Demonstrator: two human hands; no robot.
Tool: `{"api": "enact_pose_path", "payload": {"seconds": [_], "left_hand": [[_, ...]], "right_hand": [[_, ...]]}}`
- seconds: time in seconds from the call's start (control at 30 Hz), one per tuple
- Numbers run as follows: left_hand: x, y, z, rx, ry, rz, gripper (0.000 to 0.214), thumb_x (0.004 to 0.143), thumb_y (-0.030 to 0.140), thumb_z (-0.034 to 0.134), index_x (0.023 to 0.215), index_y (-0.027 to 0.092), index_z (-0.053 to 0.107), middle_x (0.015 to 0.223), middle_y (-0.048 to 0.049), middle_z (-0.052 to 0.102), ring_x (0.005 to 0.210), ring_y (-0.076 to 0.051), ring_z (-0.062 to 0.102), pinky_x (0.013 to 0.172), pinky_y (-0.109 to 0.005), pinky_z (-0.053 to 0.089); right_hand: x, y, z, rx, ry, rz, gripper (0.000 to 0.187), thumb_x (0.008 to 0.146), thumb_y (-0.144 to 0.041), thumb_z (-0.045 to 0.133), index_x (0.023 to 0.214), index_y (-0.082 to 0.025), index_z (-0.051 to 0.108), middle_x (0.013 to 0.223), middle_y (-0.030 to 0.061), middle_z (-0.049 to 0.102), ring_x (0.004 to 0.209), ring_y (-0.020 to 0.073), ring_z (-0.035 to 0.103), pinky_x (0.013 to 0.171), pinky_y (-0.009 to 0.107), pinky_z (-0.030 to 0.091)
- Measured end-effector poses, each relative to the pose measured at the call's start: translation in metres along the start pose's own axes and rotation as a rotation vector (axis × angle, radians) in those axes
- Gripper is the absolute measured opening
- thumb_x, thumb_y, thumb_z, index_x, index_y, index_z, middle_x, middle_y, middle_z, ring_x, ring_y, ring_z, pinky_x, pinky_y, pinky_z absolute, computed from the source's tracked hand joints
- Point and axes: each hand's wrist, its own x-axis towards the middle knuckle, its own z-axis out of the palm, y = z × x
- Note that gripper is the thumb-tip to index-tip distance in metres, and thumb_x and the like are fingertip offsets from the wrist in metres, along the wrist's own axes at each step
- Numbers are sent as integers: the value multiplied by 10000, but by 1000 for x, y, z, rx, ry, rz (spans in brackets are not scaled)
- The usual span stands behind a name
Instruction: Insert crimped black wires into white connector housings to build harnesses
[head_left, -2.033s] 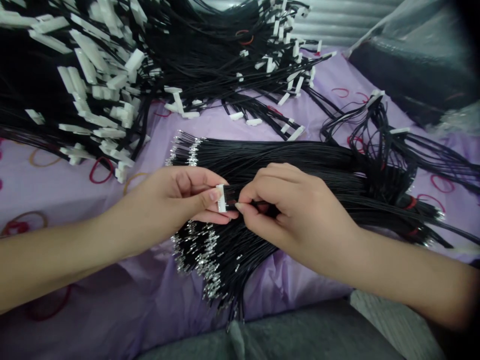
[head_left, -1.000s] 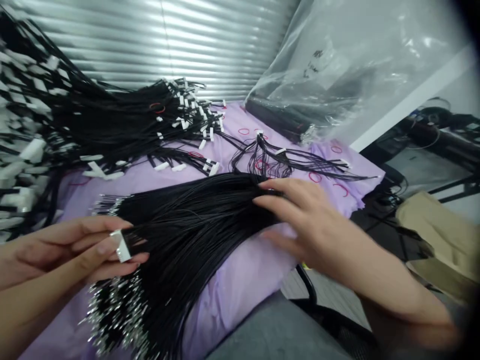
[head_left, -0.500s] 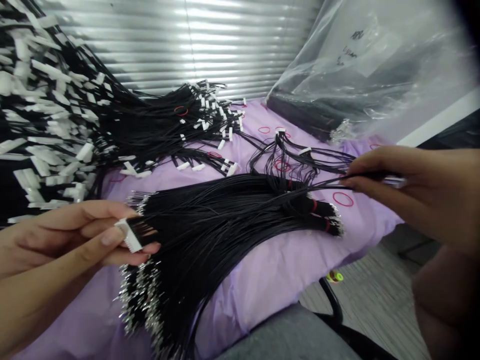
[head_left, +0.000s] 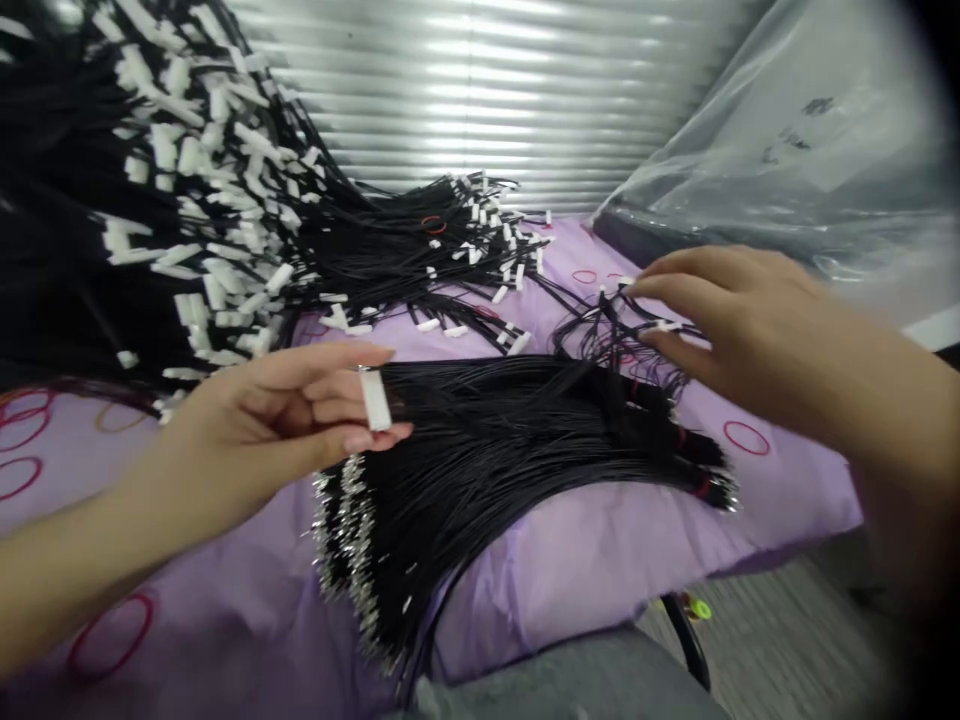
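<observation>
My left hand pinches a small white connector with short black wires running from it, held just above the near end of a thick bundle of loose black wires. The bundle's metal-tipped ends fan out below that hand. My right hand hovers over a small tangle of wired connectors at the far right of the purple sheet. Its fingers are curled and close together above the tangle; motion blur hides whether they grip anything.
A large heap of black harnesses with white connectors fills the left and back. Red rubber bands lie scattered on the sheet. A clear plastic bag sits at the back right, metal slats behind. The sheet's edge drops off at the right.
My right hand has swung back in from the far right to above the small tangle. My left hand, still holding the connector, has risen and turned it edge-on. The view has shifted left.
</observation>
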Motion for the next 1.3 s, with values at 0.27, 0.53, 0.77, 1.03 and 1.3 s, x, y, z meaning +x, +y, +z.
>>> {"api": "enact_pose_path", "payload": {"seconds": [0.27, 0.53, 0.77, 1.03, 1.3], "left_hand": [[14, -15, -8, 307, 8, 231, 53, 738, 184, 794, 776, 196, 759, 886, -20, 787, 769, -143, 727, 697, -173, 579], [11, -12, -7, 90, -109, -53, 51, 719, 134, 760, 693, 175, 746, 620, 7, 747, 587, -155, 737, 581, -186, 609], [14, -24, -9, -117, -160, -259, 101, 745, 135, 769, 802, 179, 698, 632, 8, 755, 632, -180, 772, 603, -194, 639], [4, -21, -7, -244, -161, -340, 171, 762, 88, 772, 892, 159, 686, 662, -9, 775, 714, -210, 791, 607, -191, 655], [6, -24, -3, -278, -127, -338, 140, 815, 22, 696, 891, 138, 673, 703, -51, 792, 715, -203, 791, 585, -176, 648]], "right_hand": [[0, -159, 16, 528, -139, -364, 215, 959, -110, 496, 979, -152, 706, 914, 84, 693, 801, 178, 616, 720, 316, 517], [25, -169, 54, 467, -197, -296, 147, 939, -175, 582, 925, -114, 716, 909, 97, 657, 822, 217, 552, 771, 363, 479], [32, -150, 51, 847, -382, -316, 71, 934, -161, 594, 881, -144, 639, 942, 59, 628, 887, 174, 532, 838, 309, 445], [22, -156, 40, 840, -316, -274, 227, 986, -202, 515, 885, -136, 707, 878, 71, 695, 860, 193, 575, 827, 347, 437], [23, -157, 43, 839, -381, -297, 265, 991, -253, 521, 867, -146, 729, 912, 67, 680, 885, 193, 562, 828, 360, 430]]}}
